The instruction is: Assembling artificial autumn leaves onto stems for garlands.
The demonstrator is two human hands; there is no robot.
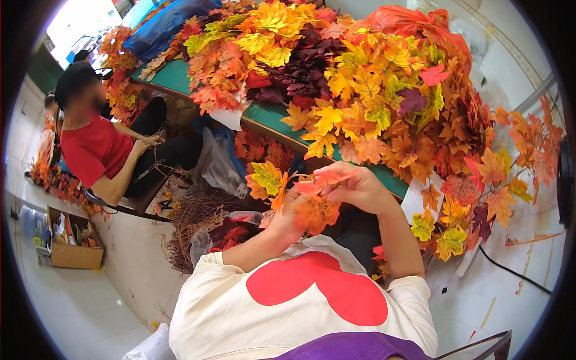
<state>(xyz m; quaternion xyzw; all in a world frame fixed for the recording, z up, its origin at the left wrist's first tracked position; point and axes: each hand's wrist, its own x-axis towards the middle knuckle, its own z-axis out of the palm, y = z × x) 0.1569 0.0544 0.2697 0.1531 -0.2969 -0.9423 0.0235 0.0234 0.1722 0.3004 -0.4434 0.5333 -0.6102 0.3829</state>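
Note:
In front of my chest, my left hand (pixel 289 217) is closed around a sprig of artificial maple leaves. A yellow-green leaf (pixel 267 176) sticks up beside it, and a broad orange leaf (pixel 321 215) hangs under my fingers. My right hand (pixel 363 187) pinches a pinkish-red maple leaf (pixel 324 181) between thumb and fingers, right by the sprig. The stem between my two hands is hidden by leaves. Just past my hands, a large heap of yellow and orange artificial leaves (pixel 366 90) covers the green table (pixel 270 123).
Dark purple leaves (pixel 306 60) and a red plastic bag (pixel 408 21) lie on the table. A leafy branch (pixel 459 219) juts out at right. Brown twigs (pixel 186 228) are bundled left of me. A seated co-worker in a red shirt (pixel 96 147) is further left, near a cardboard box (pixel 75 255).

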